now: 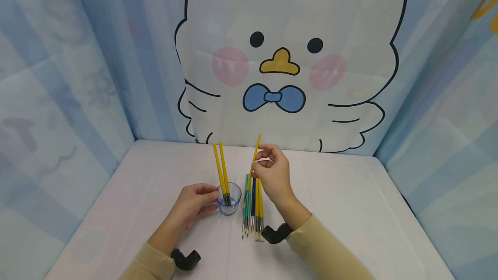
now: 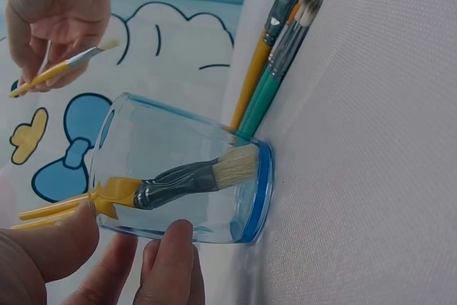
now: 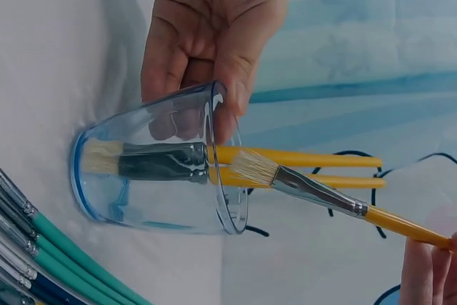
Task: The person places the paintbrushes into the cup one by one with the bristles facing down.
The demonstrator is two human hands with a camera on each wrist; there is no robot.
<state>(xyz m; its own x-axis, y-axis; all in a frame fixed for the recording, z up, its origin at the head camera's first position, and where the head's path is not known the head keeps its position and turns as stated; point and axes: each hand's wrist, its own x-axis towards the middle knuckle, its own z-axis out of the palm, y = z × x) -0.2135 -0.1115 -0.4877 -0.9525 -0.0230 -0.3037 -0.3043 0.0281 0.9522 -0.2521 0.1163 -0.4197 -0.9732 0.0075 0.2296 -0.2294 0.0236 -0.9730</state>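
Observation:
My left hand (image 1: 192, 205) holds a clear, blue-tinted cup (image 1: 237, 193) from its left side, thumb near the rim. The cup stands upright on the table. Two yellow-handled paintbrushes (image 1: 218, 165) lean in it, bristles down; the right wrist view shows their pale bristles (image 3: 101, 157) near the cup's base. My right hand (image 1: 275, 174) pinches a third yellow paintbrush (image 1: 255, 154) by its handle. In the right wrist view, that brush's pale bristles (image 3: 255, 168) appear in front of the cup's rim; whether they touch it I cannot tell.
Right of the cup lies a row of several paintbrushes (image 1: 246, 211) with teal, dark blue and yellow handles, bristles toward me. They lie on a pale cloth-covered table (image 1: 342, 211). Behind it hangs a curtain (image 1: 288, 128) with a cartoon bird. Black curved pieces (image 1: 186, 260) sit at both wrists.

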